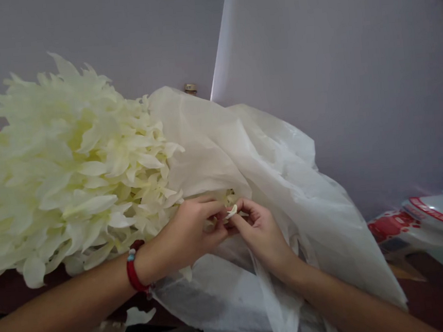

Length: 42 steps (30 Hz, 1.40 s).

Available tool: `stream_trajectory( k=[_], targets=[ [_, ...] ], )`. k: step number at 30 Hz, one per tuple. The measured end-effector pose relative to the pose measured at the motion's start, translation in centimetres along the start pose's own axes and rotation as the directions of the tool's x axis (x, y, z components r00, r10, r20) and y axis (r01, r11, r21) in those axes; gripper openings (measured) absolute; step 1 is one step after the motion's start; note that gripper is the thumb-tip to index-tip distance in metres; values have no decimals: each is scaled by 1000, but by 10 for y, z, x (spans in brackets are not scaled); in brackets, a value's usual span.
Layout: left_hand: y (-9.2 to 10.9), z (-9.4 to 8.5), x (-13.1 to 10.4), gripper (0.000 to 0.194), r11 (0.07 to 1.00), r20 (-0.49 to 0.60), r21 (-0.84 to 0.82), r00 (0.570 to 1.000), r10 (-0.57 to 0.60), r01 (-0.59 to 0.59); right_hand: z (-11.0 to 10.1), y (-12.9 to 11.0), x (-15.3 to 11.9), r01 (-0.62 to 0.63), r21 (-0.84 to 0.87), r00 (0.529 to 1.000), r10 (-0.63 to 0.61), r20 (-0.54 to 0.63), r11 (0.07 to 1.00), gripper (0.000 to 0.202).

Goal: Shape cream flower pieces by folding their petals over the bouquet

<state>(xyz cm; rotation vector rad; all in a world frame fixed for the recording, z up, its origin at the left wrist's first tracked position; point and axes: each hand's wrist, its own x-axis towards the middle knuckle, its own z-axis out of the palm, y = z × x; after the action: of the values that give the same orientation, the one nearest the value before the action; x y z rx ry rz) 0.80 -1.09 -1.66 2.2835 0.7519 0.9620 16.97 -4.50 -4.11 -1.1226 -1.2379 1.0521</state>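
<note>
The left hand (206, 221) and right hand (252, 223) meet over the white plastic bag (213, 161), right fingertips pinching a small petal (232, 211); left fingertips' grip can't be told.

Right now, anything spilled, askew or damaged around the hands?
One loose petal-like piece looks out of place: it lies below the red bracelet, apart from the pale flower heap, so possibly dropped. The white plastic bag is rumpled, which seems normal. I see no liquid spill or clear damage.

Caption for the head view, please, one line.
Left hand and right hand meet at a small pale petal, between massed cream petals and a white plastic bag.
</note>
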Motion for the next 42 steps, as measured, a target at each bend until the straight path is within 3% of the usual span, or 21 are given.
stream_trajectory(
  k=[11,19,24,28,34,42],
  targets=[
    [0,0,2,8,1000,-114,-14,993,12,-13,-8,-1,2,177,-151,984,-176,16,973,16],
    [1,0,1,13,994,-192,-91,981,43,-61,-12,-6,-2,391,-378,911,-411,28,839,10],
    [2,3,1,10,993,-216,-103,976,34,-58,-10,-9,-5,449,-453,879,-471,71,770,14],
    [3,3,0,10,993,-201,-104,979,31,-53,-9,-8,-4,437,-468,886,-458,74,768,14],
    [2,2,1,11,992,-185,-124,983,-5,-18,-5,-3,-4,336,-417,932,-362,17,845,14],
    [4,2,-1,9,981,-178,-189,984,10,-45,-14,1,9,136,-214,982,-160,-102,967,29]
  ],
)
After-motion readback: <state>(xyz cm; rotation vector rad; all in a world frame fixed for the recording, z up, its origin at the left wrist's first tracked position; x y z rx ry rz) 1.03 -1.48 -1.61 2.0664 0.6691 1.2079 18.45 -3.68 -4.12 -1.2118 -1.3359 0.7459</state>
